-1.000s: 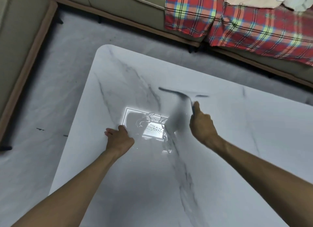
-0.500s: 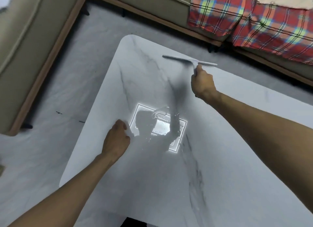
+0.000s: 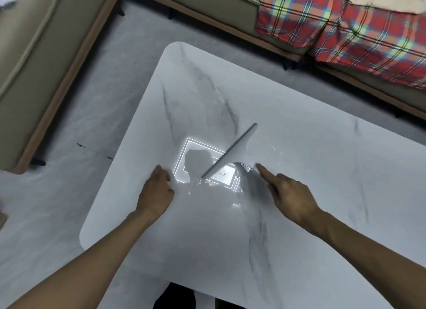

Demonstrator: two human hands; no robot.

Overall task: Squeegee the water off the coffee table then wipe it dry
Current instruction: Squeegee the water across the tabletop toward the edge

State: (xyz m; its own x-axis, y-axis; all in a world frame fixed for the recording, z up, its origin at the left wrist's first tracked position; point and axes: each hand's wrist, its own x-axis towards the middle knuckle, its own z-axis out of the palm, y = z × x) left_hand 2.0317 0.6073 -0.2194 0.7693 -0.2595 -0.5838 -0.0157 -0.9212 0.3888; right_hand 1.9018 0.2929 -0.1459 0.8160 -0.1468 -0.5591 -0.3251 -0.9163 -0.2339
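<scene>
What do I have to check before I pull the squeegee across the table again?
1. Blade flat on the coffee table: cannot tell; the squeegee is blurred and lies slantwise.
2. Firm grip: cannot tell; the right hand points its index finger straight, and the handle is a blur.
3. Other hand out of the way: not ok; the left hand rests on the table close to the blade's near end.
4. Table dry: not ok; water glints near the blade.
5. Drying cloth ready: cannot tell; none shows on the table.
</scene>
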